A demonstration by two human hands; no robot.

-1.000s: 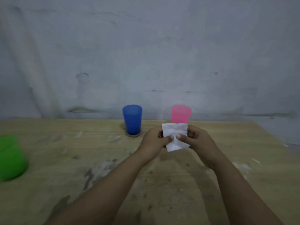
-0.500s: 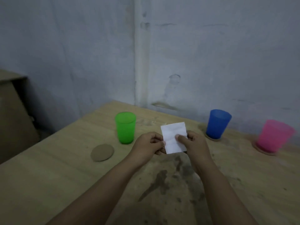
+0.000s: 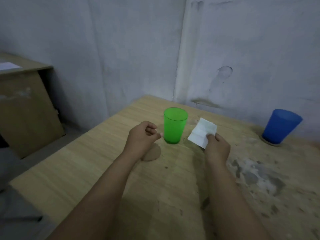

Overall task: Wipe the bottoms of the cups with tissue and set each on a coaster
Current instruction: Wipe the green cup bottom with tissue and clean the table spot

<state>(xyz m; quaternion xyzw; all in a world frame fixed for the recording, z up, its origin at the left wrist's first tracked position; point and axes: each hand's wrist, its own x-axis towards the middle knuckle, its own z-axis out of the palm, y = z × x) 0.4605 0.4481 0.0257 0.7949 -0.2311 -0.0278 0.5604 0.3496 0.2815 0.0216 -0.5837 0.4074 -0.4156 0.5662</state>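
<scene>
cups were seen on a wooden table (image 3: 110, 172) set against a grey wall (image 3: 131, 49), the table's top stained with dark and pale patches on its right side. a brown cabinet (image 3: 26, 110) was seen to the left of the table, apart from it, with something pale lying on its top. the blue cup (image 3: 281, 126) was stood upright at the far right, near the wall, on a round coaster whose rim could be made out under its base. the green cup (image 3: 174, 125) was stood upright on the bare wood near the table's far corner, between the two hands and well apart from the blue one.

the left hand (image 3: 141, 137) was held just left of the green cup, its fingers loosely curled around nothing and its thumb tip close to the cup's side; whether the thumb touched the cup could not be told. the right hand (image 3: 217, 146) was held just right of the green cup, and a folded white tissue (image 3: 201, 133) was pinched at its near corner between thumb and fingers, the sheet raised and tilted toward the cup without touching it. a bare coaster (image 3: 153, 154) was laid flat on the wood in front of the green cup, partly hidden beneath the left wrist.
</scene>
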